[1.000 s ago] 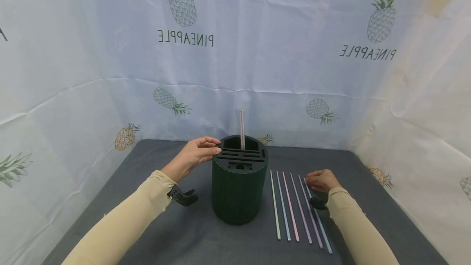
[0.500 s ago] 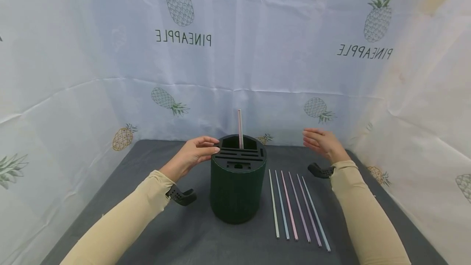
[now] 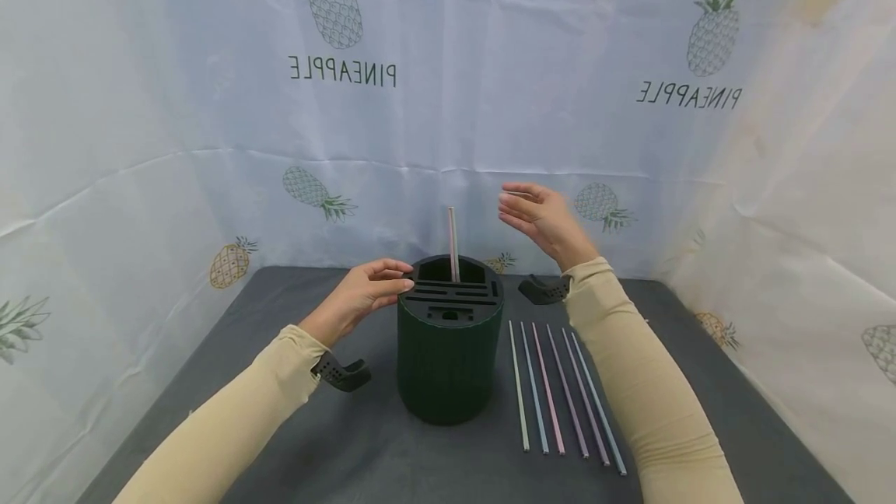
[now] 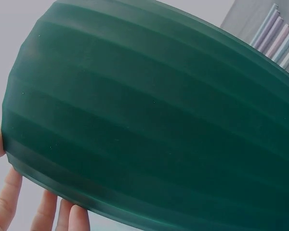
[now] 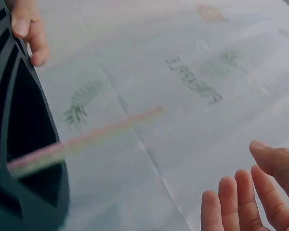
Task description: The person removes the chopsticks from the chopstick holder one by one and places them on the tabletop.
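A dark green, ribbed utensil holder stands upright on the table, with a slotted black top. My left hand holds it at the upper left rim; in the left wrist view the fingertips lie along its side. Two slim chopsticks, one pinkish and one pale, stand together in the large rear compartment. My right hand is raised in the air to the right of them, fingers extended and holding nothing. Below it, several pastel chopsticks lie side by side to the right of the holder.
A dark grey cloth covers the table. White curtains printed with pineapples hang behind and at both sides. Each wrist carries a black band.
My right hand has lifted from the rightmost chopstick, then moved up and left toward the holder, leaving the chopsticks lying there. My left hand stays at the rim.
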### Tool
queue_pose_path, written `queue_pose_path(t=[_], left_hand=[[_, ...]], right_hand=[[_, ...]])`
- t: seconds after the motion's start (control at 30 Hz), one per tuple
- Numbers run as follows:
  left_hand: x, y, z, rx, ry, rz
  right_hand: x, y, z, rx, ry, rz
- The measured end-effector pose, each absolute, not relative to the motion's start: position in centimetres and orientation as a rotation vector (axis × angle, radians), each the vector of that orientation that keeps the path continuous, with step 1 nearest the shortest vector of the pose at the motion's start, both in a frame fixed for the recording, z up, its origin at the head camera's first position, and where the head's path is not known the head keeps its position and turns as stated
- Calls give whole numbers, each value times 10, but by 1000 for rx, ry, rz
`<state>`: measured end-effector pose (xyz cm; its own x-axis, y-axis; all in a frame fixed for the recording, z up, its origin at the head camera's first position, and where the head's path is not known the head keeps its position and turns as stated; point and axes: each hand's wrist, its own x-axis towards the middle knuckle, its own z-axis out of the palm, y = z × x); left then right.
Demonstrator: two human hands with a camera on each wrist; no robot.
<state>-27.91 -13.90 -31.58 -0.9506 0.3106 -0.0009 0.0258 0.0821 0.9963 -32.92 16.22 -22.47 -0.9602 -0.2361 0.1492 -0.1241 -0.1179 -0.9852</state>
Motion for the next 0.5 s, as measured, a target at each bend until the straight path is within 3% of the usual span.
queue_pose_path(t=[0.5], left_hand=[[-282,-132,-318,309,2170,1985]], right_hand=[[-348,114,-235,-473,2144,-1936]])
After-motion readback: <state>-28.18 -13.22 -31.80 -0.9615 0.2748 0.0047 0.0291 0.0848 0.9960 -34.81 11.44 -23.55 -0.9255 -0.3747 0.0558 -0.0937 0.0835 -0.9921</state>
